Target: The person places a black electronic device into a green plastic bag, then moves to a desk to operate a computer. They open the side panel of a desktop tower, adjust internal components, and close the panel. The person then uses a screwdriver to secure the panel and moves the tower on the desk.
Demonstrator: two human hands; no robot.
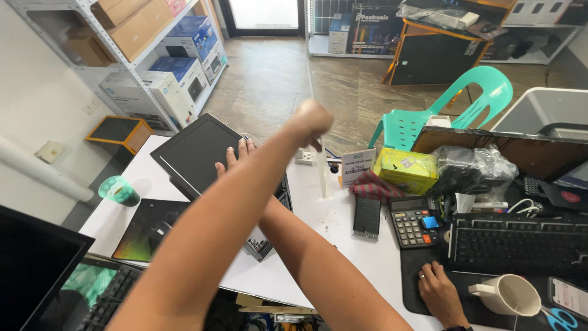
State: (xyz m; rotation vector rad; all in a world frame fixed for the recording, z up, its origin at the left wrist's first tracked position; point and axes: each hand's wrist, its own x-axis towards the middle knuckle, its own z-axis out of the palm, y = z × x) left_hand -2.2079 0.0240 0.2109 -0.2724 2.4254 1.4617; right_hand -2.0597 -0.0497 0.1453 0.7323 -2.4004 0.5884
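The left hand (pixel 312 119) is clenched in a fist above the white table (pixel 343 245); whether it grasps anything cannot be told. Beneath that forearm, the right hand (pixel 237 154) lies released, fingers flat on the black flat rectangular screen panel (pixel 193 150), which sits tilted on a grey metal computer case (pixel 260 245) at the table's middle. Near the fist stands a clear plastic upright holder (pixel 323 175). 1 co-worker's hand (pixel 438 294) rests on the black desk mat (pixel 422 270) beside a black calculator (pixel 413 222).
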